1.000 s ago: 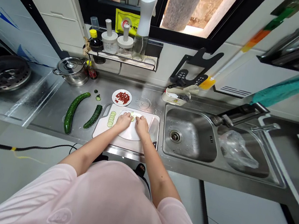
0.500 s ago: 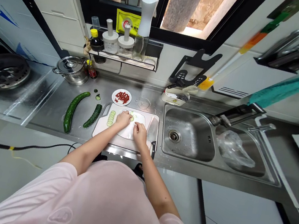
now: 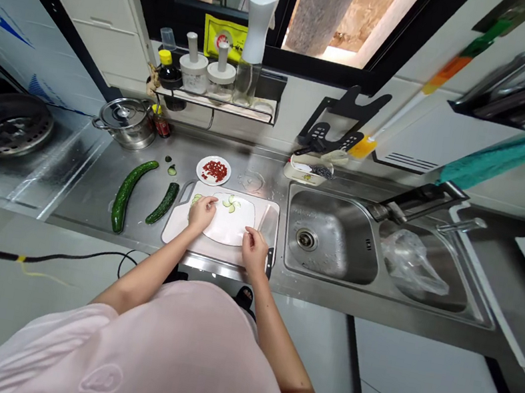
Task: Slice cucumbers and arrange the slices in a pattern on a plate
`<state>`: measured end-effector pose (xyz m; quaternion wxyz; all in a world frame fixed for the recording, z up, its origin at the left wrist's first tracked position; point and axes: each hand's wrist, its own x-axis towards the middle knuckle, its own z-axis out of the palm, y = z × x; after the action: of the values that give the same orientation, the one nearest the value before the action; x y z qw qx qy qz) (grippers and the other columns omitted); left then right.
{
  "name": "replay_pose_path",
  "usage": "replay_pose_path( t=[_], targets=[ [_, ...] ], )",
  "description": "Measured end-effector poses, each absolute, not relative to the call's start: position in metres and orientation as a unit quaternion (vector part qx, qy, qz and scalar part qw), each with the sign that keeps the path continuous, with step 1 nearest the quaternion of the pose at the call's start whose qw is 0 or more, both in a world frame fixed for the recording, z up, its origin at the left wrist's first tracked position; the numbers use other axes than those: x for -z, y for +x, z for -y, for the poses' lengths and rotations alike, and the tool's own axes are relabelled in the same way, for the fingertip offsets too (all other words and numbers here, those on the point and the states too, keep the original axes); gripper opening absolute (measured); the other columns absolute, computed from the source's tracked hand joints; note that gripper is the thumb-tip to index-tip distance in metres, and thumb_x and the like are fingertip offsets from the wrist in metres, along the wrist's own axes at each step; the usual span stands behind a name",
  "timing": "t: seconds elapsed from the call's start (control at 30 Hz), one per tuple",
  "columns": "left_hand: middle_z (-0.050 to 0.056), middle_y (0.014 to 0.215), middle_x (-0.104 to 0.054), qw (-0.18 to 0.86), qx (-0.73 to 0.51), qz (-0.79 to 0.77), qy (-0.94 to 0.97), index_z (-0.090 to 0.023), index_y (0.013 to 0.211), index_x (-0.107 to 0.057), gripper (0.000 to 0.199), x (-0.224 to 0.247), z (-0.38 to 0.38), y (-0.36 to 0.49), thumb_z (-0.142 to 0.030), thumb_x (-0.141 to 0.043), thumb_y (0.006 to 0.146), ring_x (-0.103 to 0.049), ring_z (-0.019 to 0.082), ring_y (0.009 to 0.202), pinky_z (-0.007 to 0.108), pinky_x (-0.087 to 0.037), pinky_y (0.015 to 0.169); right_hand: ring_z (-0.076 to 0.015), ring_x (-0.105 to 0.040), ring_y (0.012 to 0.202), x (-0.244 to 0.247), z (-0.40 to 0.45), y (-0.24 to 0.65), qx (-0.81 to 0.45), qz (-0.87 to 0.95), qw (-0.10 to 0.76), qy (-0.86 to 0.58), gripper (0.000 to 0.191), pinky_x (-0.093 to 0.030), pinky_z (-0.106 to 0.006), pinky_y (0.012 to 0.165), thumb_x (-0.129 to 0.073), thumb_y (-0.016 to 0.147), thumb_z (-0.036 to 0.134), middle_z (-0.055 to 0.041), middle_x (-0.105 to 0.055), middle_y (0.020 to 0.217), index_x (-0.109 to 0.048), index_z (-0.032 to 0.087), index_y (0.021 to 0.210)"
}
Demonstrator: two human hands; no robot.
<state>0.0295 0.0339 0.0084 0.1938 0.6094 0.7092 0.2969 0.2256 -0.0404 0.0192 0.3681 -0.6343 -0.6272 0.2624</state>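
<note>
My left hand (image 3: 201, 213) rests at the left of the white cutting board (image 3: 175, 228), covering most of a row of cucumber slices (image 3: 196, 199). I cannot tell whether it grips them. My right hand (image 3: 253, 252) lies near the board's front edge, holding nothing, just left of a kitchen knife's dark handle (image 3: 270, 262). The knife's blade (image 3: 267, 224) lies along the board's right side. Between my hands, a white oval plate (image 3: 231, 226) carries cucumber slices in a pinwheel (image 3: 231, 203).
Left of the board lie a whole cucumber (image 3: 127, 193) and a cut half (image 3: 163, 203). Behind it is a small plate of chopped red chili (image 3: 213, 171). A steel sink (image 3: 331, 236) lies right, and a steel pot (image 3: 123, 122) stands left.
My hands have drawn apart and back from the oval plate, uncovering the pinwheel of slices. My left hand has shifted left over the slice row, and my right hand toward the knife handle.
</note>
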Motion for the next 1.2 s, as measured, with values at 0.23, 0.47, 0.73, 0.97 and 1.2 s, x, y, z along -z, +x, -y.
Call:
replay_pose_path(
  t=[0.23,0.47,0.73,0.97,1.2],
  targets=[
    [0.002,0.092,-0.067,0.240,-0.345,-0.741,0.523,-0.019,0.099,-0.063,0.026,0.004,-0.002,-0.006,-0.030,-0.051,0.080,-0.059,0.012,0.072,0.022,-0.046,0.072,-0.0163,-0.057,0.079,-0.019,0.043,0.222,-0.280,0.619,0.364,-0.637,0.033,-0.046,-0.027,0.076,-0.036,0.088,0.033,-0.0082,-0.064,0.095,-0.062,0.018,0.103],
    [0.002,0.091,-0.066,0.199,-0.295,-0.792,0.496,-0.022,0.100,-0.064,0.027,0.012,0.021,-0.037,-0.034,-0.051,0.079,-0.057,0.013,0.071,0.023,-0.044,0.069,-0.0172,-0.058,0.079,-0.017,0.042,0.221,-0.285,0.613,0.370,-0.638,0.032,-0.046,-0.029,0.076,-0.038,0.087,0.032,-0.0090,-0.065,0.095,-0.063,0.017,0.101],
    [0.006,0.093,-0.064,0.126,-0.205,-0.815,0.527,-0.023,0.099,-0.065,0.026,0.013,0.029,-0.035,-0.033,-0.052,0.079,-0.056,0.023,0.092,0.033,-0.039,0.080,-0.0167,-0.056,0.072,-0.012,0.043,0.220,-0.262,0.620,0.430,-0.601,0.027,-0.045,-0.030,0.071,-0.045,0.086,0.031,-0.0068,-0.064,0.086,-0.065,0.017,0.097],
    [0.009,0.097,-0.063,0.137,-0.185,-0.818,0.527,-0.023,0.100,-0.065,0.027,0.011,0.026,-0.029,-0.035,-0.051,0.081,-0.055,0.025,0.096,0.037,-0.035,0.083,-0.0164,-0.056,0.072,-0.010,0.045,0.222,-0.253,0.626,0.435,-0.596,0.025,-0.045,-0.029,0.070,-0.045,0.086,0.028,-0.0069,-0.064,0.087,-0.064,0.017,0.097],
    [0.009,0.098,-0.063,0.148,-0.181,-0.818,0.526,-0.022,0.100,-0.065,0.028,0.010,0.025,-0.027,-0.037,-0.053,0.079,-0.056,0.025,0.095,0.037,-0.035,0.084,-0.0167,-0.057,0.074,-0.009,0.049,0.223,-0.254,0.625,0.432,-0.598,0.025,-0.046,-0.030,0.070,-0.045,0.087,0.028,-0.0073,-0.065,0.089,-0.064,0.017,0.097]
  ],
)
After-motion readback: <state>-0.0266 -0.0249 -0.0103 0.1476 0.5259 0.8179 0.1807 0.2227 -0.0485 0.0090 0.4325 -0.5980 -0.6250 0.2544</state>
